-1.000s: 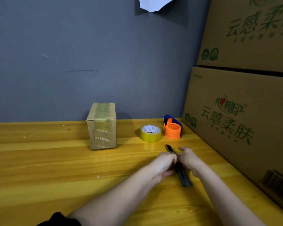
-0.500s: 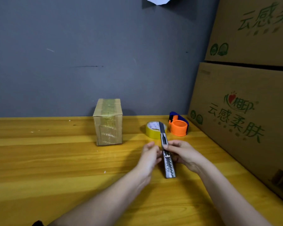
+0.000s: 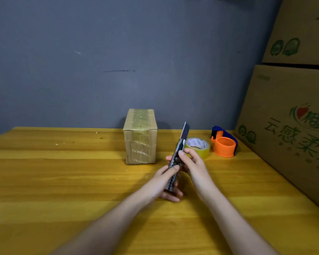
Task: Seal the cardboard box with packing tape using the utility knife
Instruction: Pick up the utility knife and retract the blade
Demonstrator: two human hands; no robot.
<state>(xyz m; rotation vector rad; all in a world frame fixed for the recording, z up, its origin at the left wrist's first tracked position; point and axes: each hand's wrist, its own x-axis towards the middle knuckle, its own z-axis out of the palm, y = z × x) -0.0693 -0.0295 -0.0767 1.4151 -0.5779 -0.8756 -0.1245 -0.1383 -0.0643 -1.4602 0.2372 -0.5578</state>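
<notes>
A small cardboard box [image 3: 140, 137] stands upright near the back of the wooden table [image 3: 63, 181], with yellowish tape over its top and front. Both hands hold the utility knife [image 3: 180, 150] above the table, its blade tip pointing up and away. My left hand [image 3: 166, 183] grips the lower handle. My right hand [image 3: 191, 162] holds the middle of the knife, thumb on its slider. A roll of yellow packing tape [image 3: 199, 147] lies flat just behind my right hand.
An orange and blue tape dispenser [image 3: 224, 142] sits right of the roll. Large printed cardboard cartons [image 3: 291, 126] are stacked along the right side of the table. A grey wall [image 3: 118, 61] closes the back.
The knife was lifted off the table and tilted upright. Both hands rose with it and shifted their grip, and the blade now sticks out farther.
</notes>
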